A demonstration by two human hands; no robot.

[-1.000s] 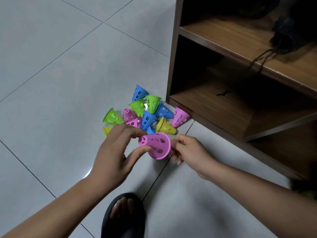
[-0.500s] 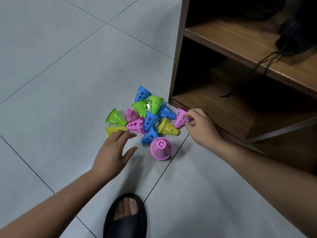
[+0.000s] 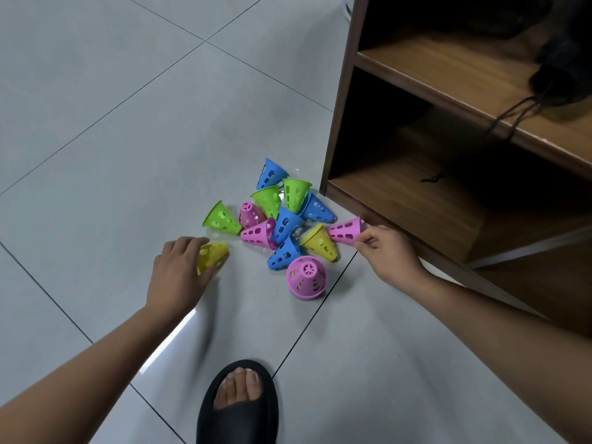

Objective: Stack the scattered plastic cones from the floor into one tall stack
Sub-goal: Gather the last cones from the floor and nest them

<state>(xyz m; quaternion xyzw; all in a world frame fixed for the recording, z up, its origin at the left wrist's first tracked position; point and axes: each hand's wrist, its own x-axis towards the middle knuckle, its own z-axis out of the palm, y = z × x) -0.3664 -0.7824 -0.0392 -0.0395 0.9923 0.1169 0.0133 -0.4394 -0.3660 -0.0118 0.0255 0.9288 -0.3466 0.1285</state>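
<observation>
Grabbing one cone per hand from the cone pile [image 3: 283, 219] on the floor [image 3: 96, 155].
Left hand [image 3: 179, 270] curls round yellow cone [image 3: 214, 255]; right hand [image 3: 390, 254] pinches pink cone [image 3: 344, 230]; upright pink cone [image 3: 307, 277] stands just beside the pile.

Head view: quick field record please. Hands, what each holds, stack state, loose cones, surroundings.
left hand: fingers curled over yellow cone at the pile's left edge
right hand: pinches the wide rim of sideways pink cone, beside the shelf unit
stack start: upright pink cone stands wide end down on the floor; yellow shows through its holes
loose pile: green, blue, pink and yellow cones, tipped over, touching
other: black slipper on a foot, bottom centre
</observation>
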